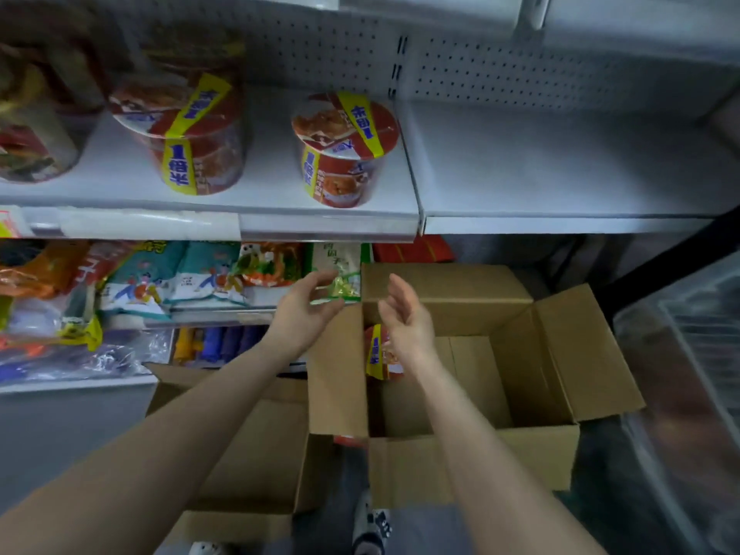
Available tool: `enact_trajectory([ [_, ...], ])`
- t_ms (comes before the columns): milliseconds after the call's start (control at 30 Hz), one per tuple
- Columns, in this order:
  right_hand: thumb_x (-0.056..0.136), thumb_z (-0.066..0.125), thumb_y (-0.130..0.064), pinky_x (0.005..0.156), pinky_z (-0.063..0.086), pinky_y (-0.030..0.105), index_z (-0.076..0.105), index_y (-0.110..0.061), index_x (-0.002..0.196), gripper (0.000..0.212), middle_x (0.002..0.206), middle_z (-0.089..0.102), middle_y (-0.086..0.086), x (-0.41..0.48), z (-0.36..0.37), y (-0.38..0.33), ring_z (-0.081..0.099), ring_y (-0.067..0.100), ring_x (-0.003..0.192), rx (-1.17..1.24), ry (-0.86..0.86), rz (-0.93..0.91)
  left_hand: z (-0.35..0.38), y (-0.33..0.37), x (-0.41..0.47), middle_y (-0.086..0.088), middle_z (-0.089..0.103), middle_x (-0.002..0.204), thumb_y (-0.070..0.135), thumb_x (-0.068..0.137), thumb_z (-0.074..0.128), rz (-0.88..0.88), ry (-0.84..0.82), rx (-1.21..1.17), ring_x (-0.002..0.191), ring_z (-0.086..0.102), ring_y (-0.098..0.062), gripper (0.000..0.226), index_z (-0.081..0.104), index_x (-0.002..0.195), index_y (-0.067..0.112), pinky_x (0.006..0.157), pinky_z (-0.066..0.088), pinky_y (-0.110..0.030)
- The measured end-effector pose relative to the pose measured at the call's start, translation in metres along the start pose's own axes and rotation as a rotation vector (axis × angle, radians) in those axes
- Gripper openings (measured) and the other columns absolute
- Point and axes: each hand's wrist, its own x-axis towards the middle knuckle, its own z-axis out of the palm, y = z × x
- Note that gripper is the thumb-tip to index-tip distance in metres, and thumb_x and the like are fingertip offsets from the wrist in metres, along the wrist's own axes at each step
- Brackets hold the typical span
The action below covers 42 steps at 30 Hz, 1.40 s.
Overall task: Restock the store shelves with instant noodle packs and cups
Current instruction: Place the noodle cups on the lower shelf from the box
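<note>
Two red noodle cups with yellow bands stand on the white upper shelf point(560, 186): one cup point(344, 150) near the middle, another cup point(188, 134) to its left. An open cardboard box point(536, 354) sits on the floor below, and a red noodle cup point(378, 354) lies inside it at the left wall. My left hand point(304, 306) hovers over the box's left flap, fingers relaxed and holding nothing. My right hand point(404, 318) is just above the cup in the box, fingers loosely open and holding nothing.
A second open cardboard box point(256, 446) lies left of the first. The lower shelf holds several noodle packs point(168, 278) and a green packet point(340, 274). A clear plastic bin point(688, 374) stands at the right. The upper shelf's right half is bare.
</note>
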Motion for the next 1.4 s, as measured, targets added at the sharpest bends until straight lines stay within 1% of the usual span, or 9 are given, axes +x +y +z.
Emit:
enact_trajectory([
  [167, 0.097, 0.054, -0.001, 0.098, 0.043, 0.017, 0.045, -0.023, 0.145, 0.053, 0.145, 0.048, -0.003, 0.023, -0.064, 0.037, 0.045, 0.012, 0.133, -0.098, -0.021, 0.062, 0.078, -0.010, -0.004, 0.010, 0.057, 0.122, 0.017, 0.093, 0.065, -0.145, -0.060, -0.074, 0.110, 0.057, -0.003, 0.045, 0.051, 0.135, 0.019, 0.072, 0.047, -0.003],
  [267, 0.096, 0.055, 0.002, 0.102, 0.041, 0.021, 0.045, -0.022, 0.145, 0.055, 0.144, 0.048, -0.004, 0.037, -0.092, 0.065, 0.044, 0.011, 0.133, -0.132, -0.041, 0.084, 0.119, -0.027, -0.003, 0.009, 0.062, 0.119, 0.027, 0.092, 0.066, -0.238, -0.093, -0.060, 0.110, 0.059, -0.007, 0.049, 0.049, 0.138, 0.024, 0.088, 0.052, -0.021],
  [433, 0.095, 0.057, 0.000, 0.085, 0.041, 0.004, 0.046, -0.024, 0.145, 0.056, 0.146, 0.048, 0.001, 0.062, -0.112, 0.118, 0.044, 0.014, 0.136, -0.178, -0.080, 0.163, 0.171, -0.056, -0.008, -0.002, 0.059, 0.133, 0.053, 0.075, 0.063, -0.404, -0.128, -0.025, 0.121, 0.056, -0.023, 0.078, 0.041, 0.146, 0.029, 0.105, 0.044, -0.041],
  [567, 0.097, 0.056, -0.007, 0.103, 0.041, 0.024, 0.044, -0.029, 0.145, 0.055, 0.150, 0.045, 0.000, 0.081, -0.116, 0.158, 0.042, 0.015, 0.138, -0.239, -0.133, 0.219, 0.213, -0.091, -0.008, -0.006, 0.057, 0.136, 0.055, 0.077, 0.067, -0.485, -0.126, -0.063, 0.124, 0.054, -0.027, 0.079, 0.041, 0.145, 0.025, 0.106, 0.043, -0.039],
  [633, 0.098, 0.055, -0.010, 0.108, 0.039, 0.030, 0.042, -0.032, 0.146, 0.055, 0.151, 0.042, -0.003, 0.091, -0.116, 0.175, 0.040, 0.014, 0.139, -0.274, -0.150, 0.237, 0.229, -0.106, -0.008, -0.005, 0.057, 0.135, 0.044, 0.086, 0.068, -0.543, -0.138, -0.065, 0.124, 0.053, -0.026, 0.068, 0.041, 0.145, 0.025, 0.104, 0.043, -0.036],
  [800, 0.101, 0.051, -0.014, 0.114, 0.038, 0.042, 0.036, -0.032, 0.150, 0.054, 0.155, 0.036, -0.001, 0.115, -0.112, 0.219, 0.036, 0.020, 0.142, -0.334, -0.203, 0.282, 0.265, -0.139, -0.007, -0.002, 0.054, 0.137, 0.047, 0.076, 0.070, -0.681, -0.058, -0.192, 0.127, 0.050, -0.025, 0.080, 0.037, 0.146, 0.028, 0.105, 0.043, -0.036],
  [900, 0.103, 0.049, -0.018, 0.112, 0.038, 0.036, 0.036, -0.029, 0.151, 0.051, 0.155, 0.037, 0.000, 0.131, -0.108, 0.240, 0.036, 0.020, 0.142, -0.340, -0.234, 0.290, 0.285, -0.159, 0.003, -0.006, 0.053, 0.137, 0.023, 0.087, 0.071, -0.762, 0.003, -0.232, 0.128, 0.048, -0.027, 0.067, 0.038, 0.146, 0.022, 0.099, 0.041, -0.032],
  [1267, 0.104, 0.048, -0.021, 0.091, 0.048, 0.022, 0.034, -0.024, 0.152, 0.050, 0.146, 0.048, -0.002, 0.169, -0.083, 0.293, 0.051, 0.012, 0.125, -0.255, -0.353, 0.356, 0.322, -0.196, 0.019, -0.011, 0.052, 0.139, 0.010, 0.090, 0.066, -0.877, 0.202, -0.277, 0.129, 0.048, -0.030, 0.063, 0.036, 0.145, 0.016, 0.106, 0.041, -0.042],
  [1400, 0.104, 0.049, -0.019, 0.069, 0.042, 0.009, 0.043, -0.022, 0.146, 0.043, 0.125, 0.051, -0.007, 0.164, -0.094, 0.290, 0.049, 0.004, 0.107, -0.184, -0.307, 0.391, 0.326, -0.197, 0.013, -0.010, 0.049, 0.143, 0.007, 0.088, 0.067, -0.844, 0.157, -0.198, 0.133, 0.045, -0.030, 0.070, 0.032, 0.148, 0.018, 0.108, 0.041, -0.044],
])
